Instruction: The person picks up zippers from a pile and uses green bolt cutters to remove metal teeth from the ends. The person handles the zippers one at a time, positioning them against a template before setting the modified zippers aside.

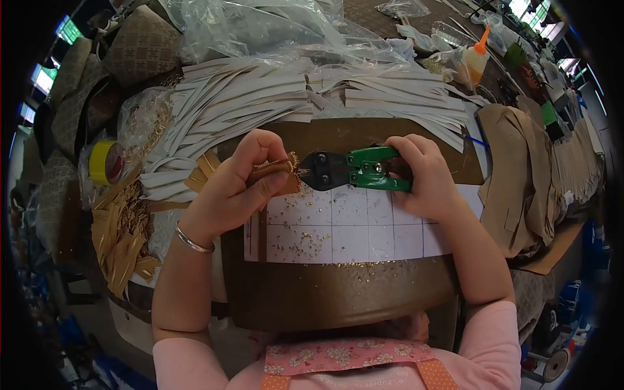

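My left hand (242,179) is closed, pinching a folded brown zipper tape (284,179) with gold metal teeth along its edge. Green-handled cutters (377,170) with a black head sit in my right hand (424,170), whose fingers wrap round the handles. The jaws meet the toothed edge of the zipper tape just right of my left fingertips; whether they bite on a tooth I cannot make out. Beneath both hands lies a white gridded sheet (351,244), scattered with tiny gold bits (302,244), on a brown board (344,302).
White zippers (247,97) with gold teeth spread behind the board. Tan strips (120,240) and yellow tape (101,162) lie at left, brown fabric pieces (517,175) at right. Clear plastic bags (260,32) and an orange-tipped bottle (476,62) stand farther back.
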The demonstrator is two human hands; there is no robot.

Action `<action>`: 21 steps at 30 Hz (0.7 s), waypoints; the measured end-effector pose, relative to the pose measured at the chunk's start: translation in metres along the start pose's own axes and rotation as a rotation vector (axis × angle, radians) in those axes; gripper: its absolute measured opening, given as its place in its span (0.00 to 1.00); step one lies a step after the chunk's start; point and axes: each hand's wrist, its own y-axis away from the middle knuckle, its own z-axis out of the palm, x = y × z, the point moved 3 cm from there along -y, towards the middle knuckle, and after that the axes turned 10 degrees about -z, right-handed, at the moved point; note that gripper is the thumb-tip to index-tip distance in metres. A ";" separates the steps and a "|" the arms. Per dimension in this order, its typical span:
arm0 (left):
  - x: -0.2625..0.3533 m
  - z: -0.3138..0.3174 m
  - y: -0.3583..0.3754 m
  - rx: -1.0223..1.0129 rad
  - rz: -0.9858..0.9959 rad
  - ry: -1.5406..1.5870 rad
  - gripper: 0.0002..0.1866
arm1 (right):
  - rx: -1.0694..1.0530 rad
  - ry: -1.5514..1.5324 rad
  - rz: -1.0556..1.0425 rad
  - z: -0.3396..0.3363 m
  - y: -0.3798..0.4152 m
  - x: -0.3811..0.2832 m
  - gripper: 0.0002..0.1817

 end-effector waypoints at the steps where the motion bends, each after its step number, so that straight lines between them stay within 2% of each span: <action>1: 0.001 0.001 0.000 0.000 -0.001 0.000 0.12 | 0.002 0.008 -0.004 0.000 0.000 0.000 0.29; 3: 0.006 0.004 -0.001 0.067 0.085 -0.221 0.08 | 0.005 0.004 0.008 0.000 0.000 -0.002 0.29; 13: 0.003 0.005 -0.003 0.218 0.127 -0.173 0.06 | -0.029 0.007 0.040 0.000 -0.001 -0.003 0.32; 16: 0.003 0.005 -0.003 0.244 0.134 -0.269 0.06 | -0.032 0.006 0.042 0.001 0.000 -0.003 0.32; 18: 0.006 0.007 -0.003 0.276 0.270 -0.385 0.05 | -0.030 0.003 0.036 0.002 0.000 -0.002 0.32; 21: 0.007 0.008 -0.003 0.297 0.315 -0.418 0.04 | -0.036 -0.004 0.037 0.002 0.000 -0.001 0.32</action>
